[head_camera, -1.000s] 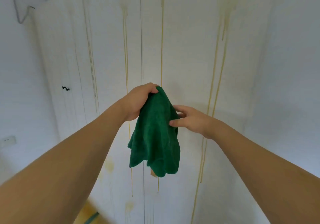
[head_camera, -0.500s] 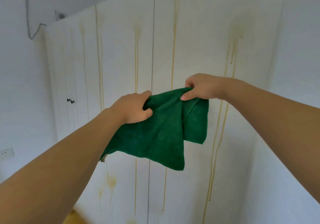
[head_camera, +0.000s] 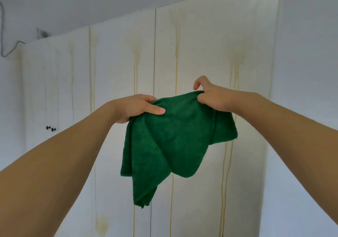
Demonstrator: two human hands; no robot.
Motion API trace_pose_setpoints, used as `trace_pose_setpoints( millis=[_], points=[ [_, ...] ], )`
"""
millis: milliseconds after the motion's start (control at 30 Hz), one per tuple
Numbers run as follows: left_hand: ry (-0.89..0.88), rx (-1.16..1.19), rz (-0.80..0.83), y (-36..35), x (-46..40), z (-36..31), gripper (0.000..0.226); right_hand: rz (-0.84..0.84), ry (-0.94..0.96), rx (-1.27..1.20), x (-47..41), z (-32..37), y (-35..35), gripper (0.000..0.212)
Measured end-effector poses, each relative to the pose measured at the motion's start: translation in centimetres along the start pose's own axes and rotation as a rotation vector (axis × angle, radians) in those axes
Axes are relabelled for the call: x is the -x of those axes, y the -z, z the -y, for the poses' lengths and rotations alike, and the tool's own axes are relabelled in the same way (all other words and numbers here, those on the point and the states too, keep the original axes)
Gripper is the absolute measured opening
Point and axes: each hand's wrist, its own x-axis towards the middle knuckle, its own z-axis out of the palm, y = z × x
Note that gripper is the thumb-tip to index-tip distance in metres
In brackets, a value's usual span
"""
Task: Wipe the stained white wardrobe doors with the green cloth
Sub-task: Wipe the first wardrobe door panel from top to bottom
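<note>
The soft dark-green terry cloth [head_camera: 172,141] hangs at mid-frame, spread between my two hands and off the tall white wardrobe doors [head_camera: 201,57], whose panels carry yellow-brown drip streaks [head_camera: 177,53] from top to bottom. I judge this the readying step: no wiping has begun. Next I'd bunch or fold the cloth into a pad and press it to a streak near the top. My left hand [head_camera: 139,108] grips the cloth's upper left edge, thumb laid across the front. My right hand [head_camera: 210,97] pinches the upper right edge, one finger lifted free. Both forearms reach up and forward.
</note>
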Motion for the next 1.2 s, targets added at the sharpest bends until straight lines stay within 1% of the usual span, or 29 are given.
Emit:
trace_pose_setpoints(
  millis=[33,67,133,167,233,300,400,433,467,533,600,633,667,700,767,800,833,933,1000,1067,1133,1167,1200],
  points=[
    [0.026,-0.027,0.047,0.7,-0.2,0.1,0.038,0.035,0.010,0.051,0.1,0.3,0.1,0.041],
    [0.038,-0.018,0.066,1.4,-0.5,0.4,0.035,0.057,0.036,0.163,0.1,0.5,0.1,0.050],
    [0.006,0.055,0.035,3.1,-1.3,1.1,0.032,0.036,0.117,0.450,-0.6,1.3,-0.1,0.061],
    [-0.022,0.093,0.000,3.9,-1.8,1.4,0.032,0.008,0.170,0.556,-1.0,1.5,-0.3,0.060],
    [-0.077,0.145,-0.056,5.3,-2.7,1.7,0.032,-0.023,0.258,0.678,-2.0,2.0,-0.6,0.050],
    [-0.110,0.131,-0.077,6.4,-3.6,1.7,0.035,-0.028,0.270,0.665,-2.7,2.5,-0.7,0.045],
    [-0.129,0.095,-0.094,7.4,-4.8,1.3,0.041,-0.037,0.236,0.526,-3.2,3.0,-0.5,0.058],
    [-0.135,0.090,-0.097,7.8,-5.3,1.2,0.041,-0.050,0.237,0.520,-3.5,3.1,-0.5,0.058],
    [-0.136,0.086,-0.094,8.0,-5.6,1.1,0.042,-0.056,0.242,0.528,-3.8,3.0,-0.5,0.055],
    [-0.134,0.055,-0.072,8.4,-6.1,1.0,0.040,-0.054,0.242,0.511,-4.4,2.8,-0.4,0.040],
    [-0.129,0.012,-0.041,8.6,-6.7,0.8,0.037,-0.053,0.213,0.424,-4.8,2.6,-0.5,0.020],
    [-0.125,-0.006,-0.034,8.5,-6.9,0.8,0.036,-0.080,0.205,0.375,-4.9,2.5,-0.6,0.014],
    [-0.117,-0.021,-0.033,8.3,-7.1,0.7,0.033,-0.140,0.211,0.337,-5.1,2.4,-0.7,0.014],
    [-0.109,-0.029,-0.035,8.0,-7.3,0.6,0.031,-0.239,0.228,0.313,-5.4,2.2,-0.8,0.016],
    [-0.102,-0.004,-0.057,7.4,-7.7,0.6,0.031,-0.485,0.245,0.247,-6.1,2.1,-0.5,0.024],
    [-0.105,0.024,-0.059,7.0,-7.8,0.6,0.032,-0.576,0.212,0.173,-6.3,2.1,-0.2,0.026],
    [-0.115,0.049,-0.060,6.7,-7.9,0.6,0.035,-0.616,0.158,0.059,-6.4,2.3,0.2,0.028],
    [-0.200,0.039,-0.094,5.6,-8.5,0.2,0.041,-0.595,-0.029,-0.369,-6.1,3.0,1.8,0.040],
    [-0.254,-0.038,-0.086,5.0,-8.4,-0.5,0.034,-0.621,-0.151,-0.594,-5.9,3.5,2.7,0.046],
    [-0.260,-0.140,-0.060,4.3,-8.1,-1.4,0.022,-0.656,-0.250,-0.845,-5.7,4.1,3.3,0.039],
    [-0.265,-0.299,-0.068,3.9,-8.1,-2.1,0.033,-0.652,-0.315,-1.112,-5.5,4.5,3.6,0.027],
    [-0.277,-0.382,-0.099,3.6,-8.2,-2.4,0.034,-0.619,-0.308,-1.181,-5.5,4.4,3.8,0.020],
    [-0.292,-0.460,-0.152,3.4,-8.4,-2.6,0.027,-0.566,-0.280,-1.178,-5.4,4.3,3.9,0.013]
  ],
)
